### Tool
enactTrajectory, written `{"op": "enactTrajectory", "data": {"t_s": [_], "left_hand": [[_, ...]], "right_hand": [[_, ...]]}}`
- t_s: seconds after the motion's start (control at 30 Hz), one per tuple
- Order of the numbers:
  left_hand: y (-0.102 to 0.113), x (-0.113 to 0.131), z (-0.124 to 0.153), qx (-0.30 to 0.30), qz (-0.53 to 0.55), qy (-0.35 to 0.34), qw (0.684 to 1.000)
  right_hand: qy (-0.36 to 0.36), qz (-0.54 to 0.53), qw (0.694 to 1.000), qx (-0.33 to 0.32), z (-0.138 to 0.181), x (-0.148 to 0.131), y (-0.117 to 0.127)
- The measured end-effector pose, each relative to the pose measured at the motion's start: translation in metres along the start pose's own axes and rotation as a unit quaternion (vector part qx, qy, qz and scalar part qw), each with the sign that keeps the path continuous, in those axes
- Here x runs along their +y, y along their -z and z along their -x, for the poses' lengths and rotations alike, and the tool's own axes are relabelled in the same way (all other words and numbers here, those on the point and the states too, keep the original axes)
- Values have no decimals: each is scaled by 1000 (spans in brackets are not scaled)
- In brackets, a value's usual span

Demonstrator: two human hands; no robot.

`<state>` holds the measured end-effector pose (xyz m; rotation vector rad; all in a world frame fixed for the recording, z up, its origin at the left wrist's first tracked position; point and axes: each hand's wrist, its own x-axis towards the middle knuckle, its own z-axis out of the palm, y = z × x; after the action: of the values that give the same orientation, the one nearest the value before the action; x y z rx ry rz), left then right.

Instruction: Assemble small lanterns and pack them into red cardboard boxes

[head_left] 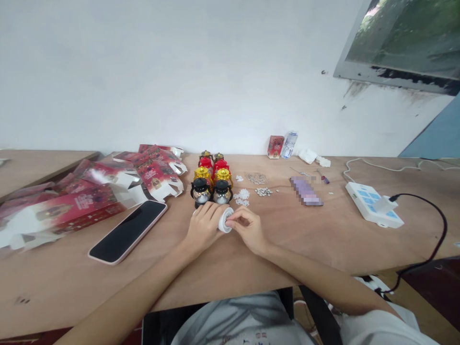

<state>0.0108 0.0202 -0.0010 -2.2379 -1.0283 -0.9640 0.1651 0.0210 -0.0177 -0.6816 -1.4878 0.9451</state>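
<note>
My left hand is wrapped round a white object with a round, hollow end that faces right. The rest of that object is hidden under my fingers, so its kind does not show. With thumb and finger pinched together, my right hand reaches into the hollow end; anything between the fingertips is too small to make out. Just beyond my hands stand small lanterns in two rows: black lanterns in front, then gold lanterns, red and dark ones. To their right lie small white pieces, button cells and small metal parts.
A phone lies left of my hands, beside a heap of red printed boxes. Farther right are a purple pixelated item and a white power strip with a black cable. A small red box and clear pack stand against the wall.
</note>
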Motion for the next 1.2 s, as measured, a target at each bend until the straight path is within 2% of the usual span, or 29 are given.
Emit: {"op": "enactTrajectory", "data": {"t_s": [0.33, 0.67, 0.8, 0.87, 0.93, 1.03, 1.1, 1.2], "left_hand": [[1, 0, -1, -11, 10, 12, 1000], [-7, 1, 0, -22, -1, 42, 999], [-6, 2, -1, -20, -4, 60, 998], [-6, 2, -2, -20, -3, 69, 997], [-6, 2, -2, -18, -1, 74, 997], [-5, 0, -3, -17, -1, 74, 997], [-3, -3, -4, -19, -15, 67, 997], [0, -6, -7, -4, -57, 26, 998]], "right_hand": [[14, 0, 1000, -8, 0, 2, 0], [-3, 86, 996, -8, 1, 1, -3], [-6, 98, 995, 21, 1, 3, -4], [-17, 69, 996, 56, -2, 5, -3], [-66, 3, 993, 103, -6, 6, -3], [-219, -115, 959, 140, -12, 7, -3], [-308, -158, 932, 113, -13, 5, -3], [-393, -191, 899, 31, -11, 0, -2]]}}
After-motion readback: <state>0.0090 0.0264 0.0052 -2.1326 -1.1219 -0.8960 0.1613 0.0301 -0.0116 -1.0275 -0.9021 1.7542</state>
